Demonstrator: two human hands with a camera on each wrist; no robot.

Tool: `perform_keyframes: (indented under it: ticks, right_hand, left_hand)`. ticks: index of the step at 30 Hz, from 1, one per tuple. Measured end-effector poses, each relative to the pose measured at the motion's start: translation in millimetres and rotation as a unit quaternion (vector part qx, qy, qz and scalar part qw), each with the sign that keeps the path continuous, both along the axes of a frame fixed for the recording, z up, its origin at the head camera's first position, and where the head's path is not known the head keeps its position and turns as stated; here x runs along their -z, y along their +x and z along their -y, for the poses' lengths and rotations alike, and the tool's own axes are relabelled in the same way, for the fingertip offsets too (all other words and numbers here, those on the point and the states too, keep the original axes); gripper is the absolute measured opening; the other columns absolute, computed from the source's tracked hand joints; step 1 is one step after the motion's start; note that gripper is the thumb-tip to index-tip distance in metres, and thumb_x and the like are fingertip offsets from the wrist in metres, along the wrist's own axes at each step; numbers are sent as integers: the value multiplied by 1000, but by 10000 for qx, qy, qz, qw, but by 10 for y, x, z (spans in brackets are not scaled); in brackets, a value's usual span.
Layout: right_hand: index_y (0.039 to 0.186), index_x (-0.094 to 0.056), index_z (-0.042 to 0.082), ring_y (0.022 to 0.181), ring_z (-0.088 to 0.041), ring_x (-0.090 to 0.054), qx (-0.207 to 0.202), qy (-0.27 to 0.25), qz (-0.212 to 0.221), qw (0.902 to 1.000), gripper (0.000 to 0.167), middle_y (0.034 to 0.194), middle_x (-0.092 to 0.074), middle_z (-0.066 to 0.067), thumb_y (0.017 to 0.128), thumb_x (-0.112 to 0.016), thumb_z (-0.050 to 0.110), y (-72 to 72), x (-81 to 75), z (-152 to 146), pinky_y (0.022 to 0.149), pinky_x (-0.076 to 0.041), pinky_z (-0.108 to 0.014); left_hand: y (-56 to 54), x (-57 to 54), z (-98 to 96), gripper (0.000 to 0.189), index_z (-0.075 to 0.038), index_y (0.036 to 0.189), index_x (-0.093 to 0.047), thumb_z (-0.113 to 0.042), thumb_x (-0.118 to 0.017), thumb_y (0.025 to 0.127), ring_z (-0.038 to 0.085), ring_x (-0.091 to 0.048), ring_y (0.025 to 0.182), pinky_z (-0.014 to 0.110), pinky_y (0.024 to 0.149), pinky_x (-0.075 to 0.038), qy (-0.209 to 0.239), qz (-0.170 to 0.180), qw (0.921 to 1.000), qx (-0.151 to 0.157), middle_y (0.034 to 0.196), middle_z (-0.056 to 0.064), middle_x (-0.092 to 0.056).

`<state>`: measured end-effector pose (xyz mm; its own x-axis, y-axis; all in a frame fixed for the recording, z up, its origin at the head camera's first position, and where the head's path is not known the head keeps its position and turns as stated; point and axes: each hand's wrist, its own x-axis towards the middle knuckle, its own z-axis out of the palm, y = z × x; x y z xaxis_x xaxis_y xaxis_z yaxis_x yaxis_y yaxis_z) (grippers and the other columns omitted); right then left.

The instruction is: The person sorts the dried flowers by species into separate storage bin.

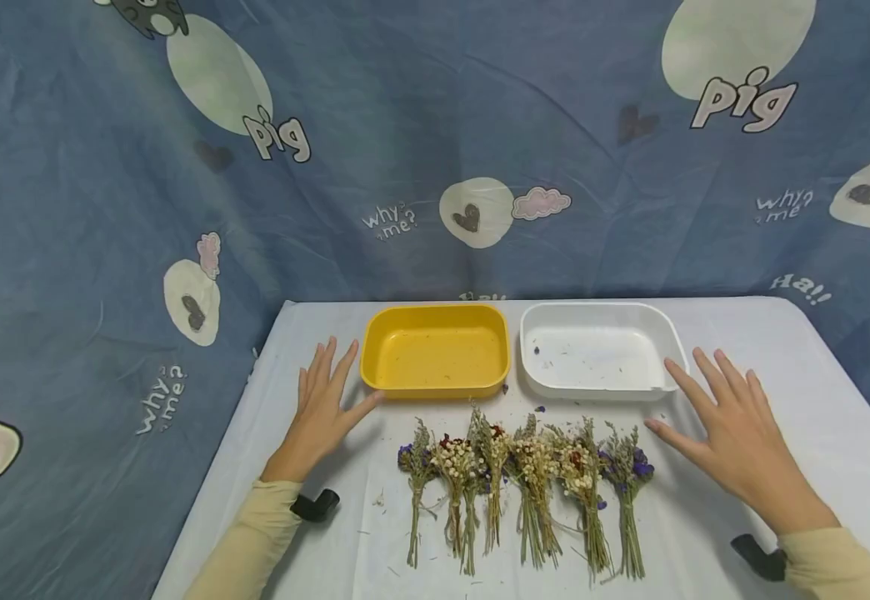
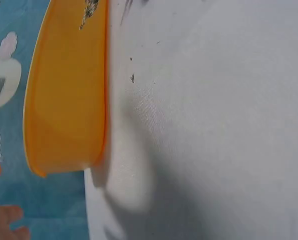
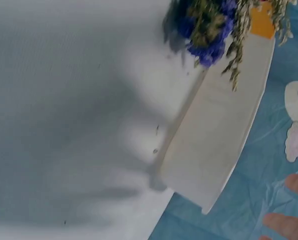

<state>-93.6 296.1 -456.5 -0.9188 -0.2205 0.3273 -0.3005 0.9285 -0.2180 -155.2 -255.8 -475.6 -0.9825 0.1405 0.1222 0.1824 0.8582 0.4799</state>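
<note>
Nearest the camera, the right hand [image 1: 746,450] and the left hand [image 1: 318,417] are held over the tabletop [image 1: 735,325], their fingers [image 1: 722,375] straight and spread well apart, neither with anything in its hold. The left thumb points at the near left corner of a yellow tray [image 1: 435,358]; the right hand's forefinger and thumb are near the near right corner of a white tray [image 1: 607,354]. Whether they touch the trays, I cannot tell.

Between the hands, bundles of dried flowers [image 1: 536,467] lie in a row across the middle of the tabletop, heads toward the far edge and stems toward the near side. Purple blooms show at both ends of the row, cream ones between. The two trays stand side by side behind them, close to the far edge, with bits of plant in the white one.

Pale yellow sleeves [image 1: 251,533] cover the forearms, and a blue printed cloth [image 1: 405,100] hangs beyond the tabletop's far edge.
</note>
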Motion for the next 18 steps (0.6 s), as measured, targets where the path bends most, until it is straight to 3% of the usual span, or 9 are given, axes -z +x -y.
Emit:
perform_keyframes:
  ticks: [3,6,9,12,18]
  right_hand:
    - [157,-44,15,151,-47,-31,-30,-287,16,9996,86,158,-42,-26,87,-78,52,34,-25,62,122,-23,-71]
    - [147,-54,12,135,-47,-49,36,-620,216,9978,76,146,-56,-24,86,-81,48,85,-47,144,102,-44,-71]
    - [138,-61,11,120,-45,-61,28,-1013,470,9937,62,132,-67,-20,88,-82,41,148,-65,215,90,-50,-69]
    - [127,-69,11,108,-41,-69,-64,-1374,574,9888,46,117,-76,-13,88,-83,31,192,-72,276,87,-56,-61]
    - [115,-74,11,86,-15,-74,-405,-1719,837,9807,33,103,-79,-3,86,-85,22,246,-61,377,72,-63,-33]
  left_hand:
    - [-85,63,18,94,-33,167,-12,-59,-67,95,42,0,162,77,122,-11,533,300,9981,19,176,10,1]
    - [-166,138,40,92,-33,167,-13,-52,-69,97,44,-10,160,75,121,-21,1312,563,9897,102,175,12,-6]
    - [-255,203,58,88,-28,167,-18,-42,-70,98,40,-19,159,65,124,-29,2098,694,9750,233,173,13,-15]
    - [-346,267,79,85,-20,166,-21,-33,-71,99,38,-23,159,56,126,-32,2758,785,9574,332,172,12,-20]
    - [-499,346,105,89,-21,166,-22,-33,-76,96,34,-30,157,58,126,-30,3499,1006,9313,111,170,8,-28]
